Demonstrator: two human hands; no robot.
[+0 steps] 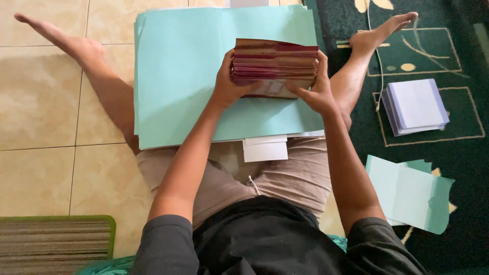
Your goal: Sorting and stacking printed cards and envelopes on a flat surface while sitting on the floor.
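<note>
A thick stack of dark red and tan paper pieces [275, 63] is held on edge between both hands above a pile of large light teal sheets [183, 76] lying on the floor between my spread legs. My left hand [228, 84] clasps the stack's left end, thumb in front. My right hand [316, 86] clasps the right end, fingers curled under its front. A few small white cards [265, 148] stick out from under the teal sheets, resting on my lap.
A neat stack of white and lilac sheets [415, 106] lies on the dark green patterned carpet [458, 163] to the right. Loose folded teal pieces [410, 191] lie nearer me on the right. A striped mat [53, 244] sits at the lower left on beige tiles [41, 127]. A thin white cable [379, 61] runs past my right foot.
</note>
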